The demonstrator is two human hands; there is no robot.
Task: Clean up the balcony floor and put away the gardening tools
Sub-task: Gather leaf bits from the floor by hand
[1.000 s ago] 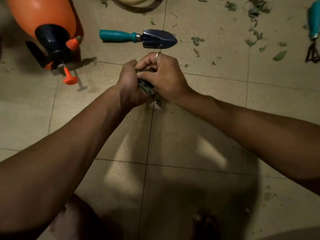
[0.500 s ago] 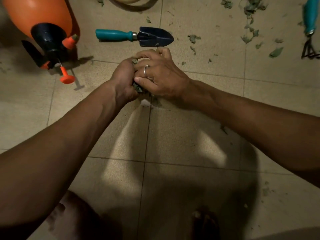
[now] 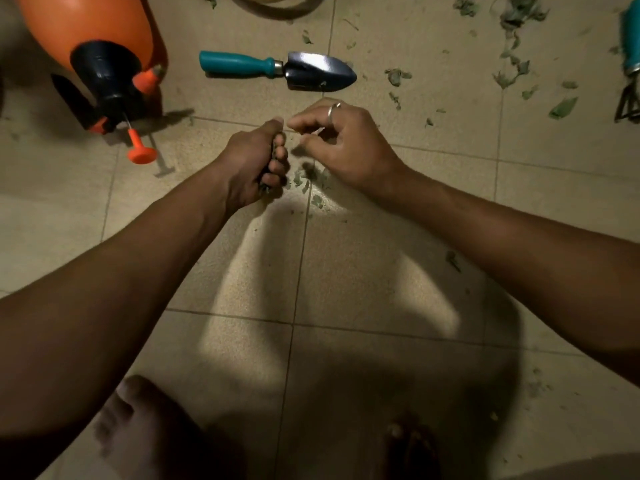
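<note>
My left hand (image 3: pixel 254 164) is clenched around a wad of dry green leaves just above the tiled floor (image 3: pixel 346 271). My right hand (image 3: pixel 346 143), with a ring on one finger, hovers beside it with loosely curled fingers and holds nothing I can see. A few leaf bits (image 3: pixel 304 180) lie on the floor between and below the hands. A teal-handled trowel (image 3: pixel 277 69) lies flat just beyond both hands. More leaf scraps (image 3: pixel 512 46) are scattered at the upper right.
An orange pressure sprayer (image 3: pixel 93 46) with a black pump top lies on its side at the upper left. A teal-handled hand rake (image 3: pixel 630 64) sits at the right edge. A round pot base (image 3: pixel 277 5) shows at the top. My bare feet (image 3: pixel 138 427) are at the bottom.
The two hands were pressed together around the leaves; now the right hand has pulled away to the right, leaving the wad in the left fist. A few bits have fallen to the floor.
</note>
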